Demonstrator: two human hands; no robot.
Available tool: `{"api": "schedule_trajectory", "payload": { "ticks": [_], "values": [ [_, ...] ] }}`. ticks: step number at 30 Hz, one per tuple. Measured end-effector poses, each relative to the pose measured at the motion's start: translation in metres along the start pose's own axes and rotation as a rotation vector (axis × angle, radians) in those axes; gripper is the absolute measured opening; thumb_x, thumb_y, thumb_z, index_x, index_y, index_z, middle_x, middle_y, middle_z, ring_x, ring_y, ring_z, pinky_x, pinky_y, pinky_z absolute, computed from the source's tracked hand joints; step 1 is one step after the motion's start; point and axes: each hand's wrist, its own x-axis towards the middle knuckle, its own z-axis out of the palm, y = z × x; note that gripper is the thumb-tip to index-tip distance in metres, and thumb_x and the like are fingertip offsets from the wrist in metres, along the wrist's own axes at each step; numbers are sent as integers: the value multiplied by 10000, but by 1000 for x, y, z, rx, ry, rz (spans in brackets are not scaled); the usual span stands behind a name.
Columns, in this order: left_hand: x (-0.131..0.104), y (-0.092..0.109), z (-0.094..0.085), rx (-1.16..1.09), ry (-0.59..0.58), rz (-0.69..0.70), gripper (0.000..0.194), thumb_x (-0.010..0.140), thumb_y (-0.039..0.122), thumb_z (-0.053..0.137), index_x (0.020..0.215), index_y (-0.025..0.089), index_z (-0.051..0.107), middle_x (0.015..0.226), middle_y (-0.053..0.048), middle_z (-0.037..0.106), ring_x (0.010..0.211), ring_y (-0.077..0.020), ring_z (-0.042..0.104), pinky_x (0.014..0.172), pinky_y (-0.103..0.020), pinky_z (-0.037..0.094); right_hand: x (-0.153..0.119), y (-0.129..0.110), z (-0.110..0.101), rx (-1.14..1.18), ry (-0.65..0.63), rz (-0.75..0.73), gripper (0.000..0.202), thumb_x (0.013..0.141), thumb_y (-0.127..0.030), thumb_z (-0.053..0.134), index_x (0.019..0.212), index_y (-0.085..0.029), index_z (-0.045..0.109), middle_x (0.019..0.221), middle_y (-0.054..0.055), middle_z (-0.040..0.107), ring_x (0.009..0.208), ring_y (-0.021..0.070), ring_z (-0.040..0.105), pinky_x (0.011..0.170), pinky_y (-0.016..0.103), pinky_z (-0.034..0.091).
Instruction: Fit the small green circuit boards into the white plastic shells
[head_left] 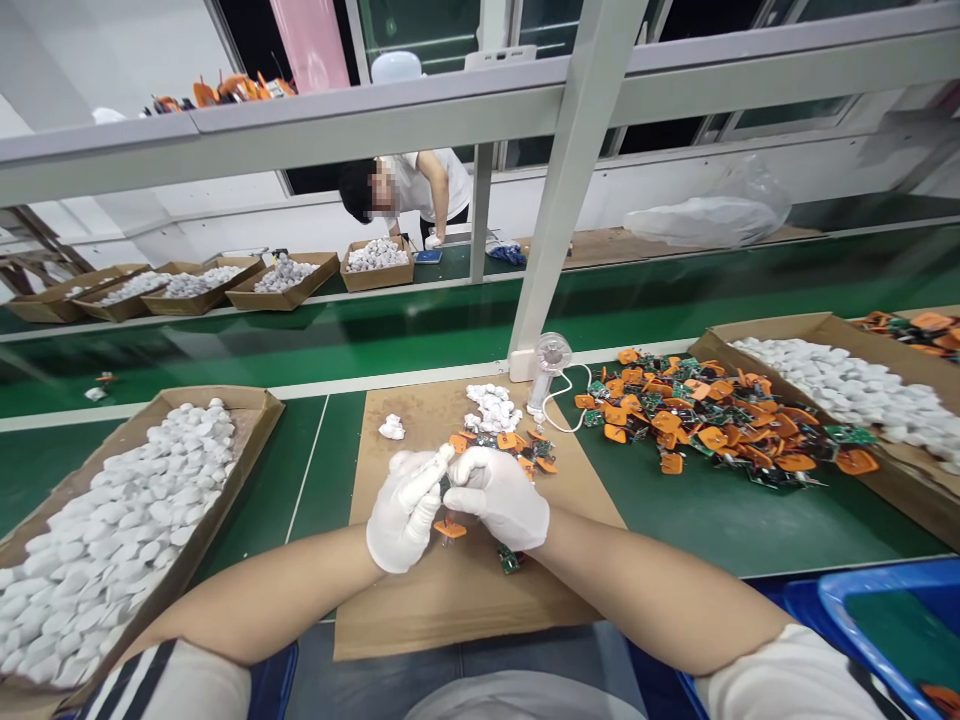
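Note:
My left hand (pixel 409 508) and my right hand (pixel 499 497), both in white gloves, meet over a brown cardboard sheet (pixel 405 610). Their fingers are closed around a small green circuit board (pixel 445 488), mostly hidden between them. Just below it shows an orange plastic piece (pixel 450 528); its link to the board is covered by my fingers. Another circuit board (pixel 508 558) lies under my right wrist. Beyond my hands are several orange pieces with boards (pixel 536 452), a heap of white pieces (pixel 493 408) and a smaller white clump (pixel 391 427).
A carton of white round pieces (pixel 142 500) stands left, another carton (pixel 847 390) right. Beside the small fan (pixel 551 360) lies a pile of orange parts with boards (pixel 697 410). Behind the post (pixel 562 190), a person (pixel 427 185) bends over cartons. A blue basket (pixel 840 600) sits lower right.

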Motion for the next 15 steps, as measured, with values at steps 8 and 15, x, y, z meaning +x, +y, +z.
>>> {"api": "schedule_trajectory", "payload": {
  "ticks": [8,15],
  "values": [
    [13,3,-1,44,-91,45,535,1017,415,352,1501,189,330,929,-88,695,1016,-247,620,874,-397,414,2,0,-4,151,-128,42,315,619,-286,833,636,-184,536,643,4,659,604,152,582,597,295,450],
    [15,1,-7,249,-89,53,514,970,439,468,1433,226,401,1121,-124,695,1071,-273,610,903,-423,396,5,-2,-5,232,-185,141,236,665,-265,790,668,-169,575,670,15,630,627,153,575,604,285,458]
  ]
}}
